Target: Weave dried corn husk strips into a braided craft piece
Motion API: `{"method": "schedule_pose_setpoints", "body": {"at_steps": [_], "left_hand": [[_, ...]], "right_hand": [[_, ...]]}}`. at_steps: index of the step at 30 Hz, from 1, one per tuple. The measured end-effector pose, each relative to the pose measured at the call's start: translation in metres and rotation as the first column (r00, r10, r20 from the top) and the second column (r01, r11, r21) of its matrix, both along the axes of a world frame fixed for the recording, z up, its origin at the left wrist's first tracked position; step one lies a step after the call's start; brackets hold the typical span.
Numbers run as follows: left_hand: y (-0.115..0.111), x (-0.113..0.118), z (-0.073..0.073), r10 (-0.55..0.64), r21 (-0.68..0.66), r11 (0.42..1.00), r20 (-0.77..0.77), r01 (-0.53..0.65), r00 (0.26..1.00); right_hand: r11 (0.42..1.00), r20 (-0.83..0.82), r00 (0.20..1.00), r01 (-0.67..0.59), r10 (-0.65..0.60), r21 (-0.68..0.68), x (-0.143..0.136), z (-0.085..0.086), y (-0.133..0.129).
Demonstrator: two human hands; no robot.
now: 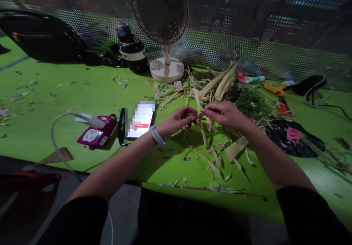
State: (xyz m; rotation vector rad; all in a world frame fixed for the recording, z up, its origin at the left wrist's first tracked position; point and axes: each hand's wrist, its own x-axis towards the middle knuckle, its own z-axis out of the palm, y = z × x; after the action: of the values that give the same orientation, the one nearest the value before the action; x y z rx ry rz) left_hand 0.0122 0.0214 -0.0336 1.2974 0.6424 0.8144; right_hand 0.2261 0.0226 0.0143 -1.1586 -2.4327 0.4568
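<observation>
A pale, dry corn husk strip [204,137] stands between my two hands, one end pointing up and the other hanging toward the green table [137,160]. From the left side, my left hand [184,117] pinches it near its middle, a white watch band on that wrist. My right hand [224,114] meets it there, thumb and fingers closed on the same husk. The fingertips almost touch, and what exactly they grip is partly hidden. Below them lie loose husk scraps, among them a wide husk piece [235,148].
Behind my hands is a pile of husks [217,84] beside green shreds [253,102]. A fan [167,69], black bottle [133,52] and black bag [44,36] stand along the mesh. Left are a lit phone [143,118] and purple power adapter [97,131]; right, a glue gun [275,88].
</observation>
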Motion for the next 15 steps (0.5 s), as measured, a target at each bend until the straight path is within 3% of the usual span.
{"method": "schedule_pose_setpoints", "body": {"at_steps": [6, 11, 15], "left_hand": [[0.000, 0.002, -0.001, 0.018, -0.005, 1.000, -0.003, -0.018, 1.000], [-0.004, 0.003, 0.002, 0.040, -0.007, 0.999, -0.045, -0.040, 0.998], [-0.005, 0.005, 0.003, 0.076, 0.025, 0.997, -0.039, -0.075, 0.996]], "right_hand": [[0.993, 0.104, 0.994, 0.015, -0.027, 0.117, -0.006, -0.006, -0.002], [0.936, 0.128, 0.969, 0.161, -0.209, 0.312, -0.015, -0.011, -0.012], [0.989, 0.013, 0.994, 0.109, -0.110, 0.097, -0.010, -0.006, -0.011]]}}
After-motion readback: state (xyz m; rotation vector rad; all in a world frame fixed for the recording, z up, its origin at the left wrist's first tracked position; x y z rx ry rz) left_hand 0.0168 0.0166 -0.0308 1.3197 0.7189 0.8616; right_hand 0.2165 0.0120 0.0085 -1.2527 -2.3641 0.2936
